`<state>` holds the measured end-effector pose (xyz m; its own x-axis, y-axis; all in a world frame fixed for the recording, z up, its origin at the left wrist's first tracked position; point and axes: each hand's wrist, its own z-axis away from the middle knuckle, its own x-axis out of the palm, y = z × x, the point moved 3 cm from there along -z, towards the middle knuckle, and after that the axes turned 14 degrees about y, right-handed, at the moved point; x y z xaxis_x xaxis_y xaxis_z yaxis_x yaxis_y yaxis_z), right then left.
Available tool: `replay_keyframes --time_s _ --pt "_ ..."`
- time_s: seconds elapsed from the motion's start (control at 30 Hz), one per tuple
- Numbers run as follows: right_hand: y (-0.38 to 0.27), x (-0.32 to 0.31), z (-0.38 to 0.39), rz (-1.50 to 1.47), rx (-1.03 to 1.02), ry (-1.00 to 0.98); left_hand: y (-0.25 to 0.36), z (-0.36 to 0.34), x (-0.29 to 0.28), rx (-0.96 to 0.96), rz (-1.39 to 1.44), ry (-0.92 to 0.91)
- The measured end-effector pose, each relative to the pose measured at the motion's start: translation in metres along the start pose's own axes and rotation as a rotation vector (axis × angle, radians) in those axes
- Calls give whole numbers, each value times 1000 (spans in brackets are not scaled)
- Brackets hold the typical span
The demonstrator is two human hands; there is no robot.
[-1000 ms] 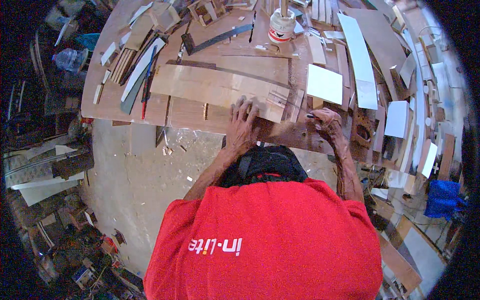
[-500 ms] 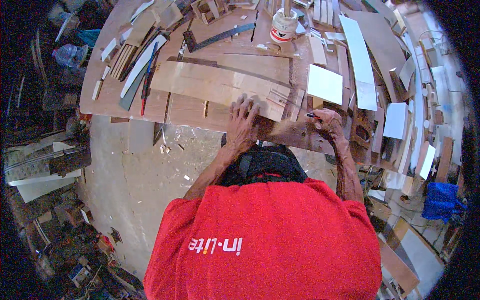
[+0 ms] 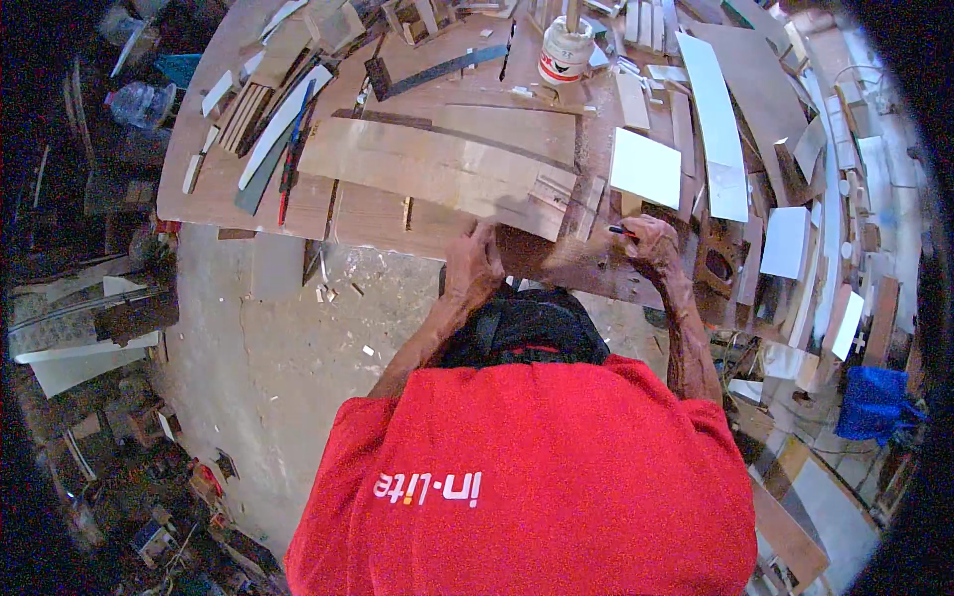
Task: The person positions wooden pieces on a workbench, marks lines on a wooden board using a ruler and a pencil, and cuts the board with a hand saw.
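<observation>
A long, thin wooden board [image 3: 407, 164] lies slanted across the table, with smaller wood strips [image 3: 553, 189] at its right end. By the table's front edge, next to the board's lower side, is my left hand [image 3: 475, 263]; its fingers are bent and drawn together, and whatever they hold, if anything, is hidden. To the right of the board, my right hand [image 3: 654, 244] is closed round a slim dark pen-like tool [image 3: 620, 230], whose short end sticks out toward the left. A white square panel [image 3: 646, 167] lies just beyond that hand.
A white tub [image 3: 565, 52] stands at the back. A dark angled bar [image 3: 442, 72] lies left of it. Blue and red slim tools [image 3: 291, 164] and curved strips lie at the left. Long white panels [image 3: 714, 124] and a wood block with a hole [image 3: 717, 266] are at the right.
My left hand has slid back off the board toward the table's front edge, and its spread fingers have drawn together. My right hand and the board have hardly moved.
</observation>
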<state>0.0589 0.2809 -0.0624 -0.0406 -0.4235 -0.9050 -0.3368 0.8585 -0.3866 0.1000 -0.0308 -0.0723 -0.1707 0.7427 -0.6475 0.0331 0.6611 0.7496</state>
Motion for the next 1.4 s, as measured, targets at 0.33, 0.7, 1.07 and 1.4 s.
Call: replay_keyframes --time_s 0.33,0.7,1.07,1.4 --pt "6 6 2 4 -13 69 7 17 23 187 155 -317" --pt "-17 1 -14 -177 234 154 -45 25 74 -368 1131 -146" --pt "-38 60 -69 -258 481 130 -9 11 53 -1092 1027 -185" --pt "-73 -11 -51 -347 302 226 -8 9 63 -1064 1155 -83"
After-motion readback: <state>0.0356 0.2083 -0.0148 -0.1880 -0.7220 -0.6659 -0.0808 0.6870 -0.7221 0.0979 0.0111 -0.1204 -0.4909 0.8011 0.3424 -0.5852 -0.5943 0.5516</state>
